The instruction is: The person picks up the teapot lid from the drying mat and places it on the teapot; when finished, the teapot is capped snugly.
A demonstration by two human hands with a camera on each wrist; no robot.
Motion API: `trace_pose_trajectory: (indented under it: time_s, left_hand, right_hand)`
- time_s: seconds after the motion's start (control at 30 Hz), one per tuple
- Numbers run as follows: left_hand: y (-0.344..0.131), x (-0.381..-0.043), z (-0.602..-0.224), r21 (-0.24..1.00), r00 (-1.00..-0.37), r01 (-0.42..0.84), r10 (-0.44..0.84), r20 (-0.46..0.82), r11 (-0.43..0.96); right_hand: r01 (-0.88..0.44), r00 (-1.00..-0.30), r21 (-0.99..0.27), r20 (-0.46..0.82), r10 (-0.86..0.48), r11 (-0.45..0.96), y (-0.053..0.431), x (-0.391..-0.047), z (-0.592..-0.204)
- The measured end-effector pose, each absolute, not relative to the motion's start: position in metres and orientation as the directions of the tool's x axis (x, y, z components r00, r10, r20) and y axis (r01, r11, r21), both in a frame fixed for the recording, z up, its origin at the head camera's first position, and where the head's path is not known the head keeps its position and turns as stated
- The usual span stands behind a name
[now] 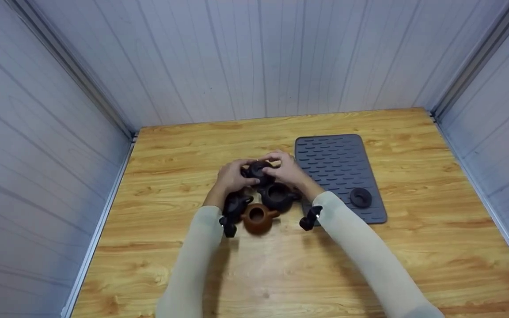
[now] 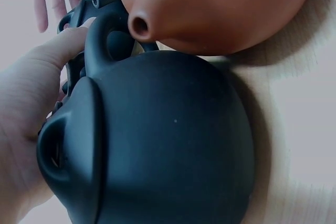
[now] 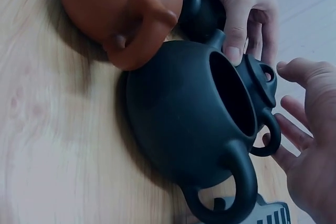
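A lidded black teapot (image 1: pixel 261 170) stands at the back of a tight cluster, between both hands. My left hand (image 1: pixel 229 177) holds its left side, thumb (image 3: pixel 234 40) on the front and fingers behind. My right hand (image 3: pixel 317 140) is spread around its handle side, the thumb near the lid's knob and a fingertip at the handle. In front sits a black teapot without a lid (image 3: pixel 178 111), its mouth uncovered. A brown teapot (image 1: pixel 258 223), also lidless, is nearest me. Another lidded black teapot (image 2: pixel 173 135) lies under my left wrist.
A grey ridged mat (image 1: pixel 334 159) lies on the wooden table (image 1: pixel 157 221) to the right. On it rests a dark round piece like a teapot lid (image 1: pixel 361 197). Pale panel walls (image 1: pixel 254 62) enclose the table at the back and both sides.
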State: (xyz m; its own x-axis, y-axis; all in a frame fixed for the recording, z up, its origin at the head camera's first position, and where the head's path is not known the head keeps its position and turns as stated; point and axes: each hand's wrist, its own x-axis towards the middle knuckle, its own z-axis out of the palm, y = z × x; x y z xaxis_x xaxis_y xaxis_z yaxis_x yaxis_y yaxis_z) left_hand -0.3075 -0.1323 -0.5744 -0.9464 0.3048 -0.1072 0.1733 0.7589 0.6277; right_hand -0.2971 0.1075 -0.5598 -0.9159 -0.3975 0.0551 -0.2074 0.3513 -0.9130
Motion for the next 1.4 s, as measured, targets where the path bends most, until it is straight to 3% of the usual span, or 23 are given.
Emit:
trace_pose_trajectory:
  time_s: [0.63, 0.93, 1.2, 1.4]
  left_hand:
    - [-0.129, -0.298, -0.563, 0.583, -0.949, 0.139, 0.276, -0.153, 0.800]
    - [-0.133, -0.297, -0.563, 0.538, -0.944, 0.228, 0.320, -0.082, 0.811]
    - [-0.134, -0.296, -0.568, 0.514, -0.932, 0.320, 0.361, 0.022, 0.796]
    - [-0.130, -0.279, -0.549, 0.539, -0.940, 0.312, 0.336, 0.058, 0.782]
  right_hand:
    - [-0.240, -0.920, -0.900, 0.092, -0.380, 0.364, 0.135, -0.287, -0.558]
    - [-0.323, -0.908, -0.874, 0.178, -0.379, 0.364, 0.152, -0.284, -0.560]
    - [-0.299, -0.920, -0.878, 0.161, -0.357, 0.374, 0.173, -0.278, -0.558]
    - [-0.300, -0.926, -0.875, 0.171, -0.338, 0.380, 0.191, -0.273, -0.559]
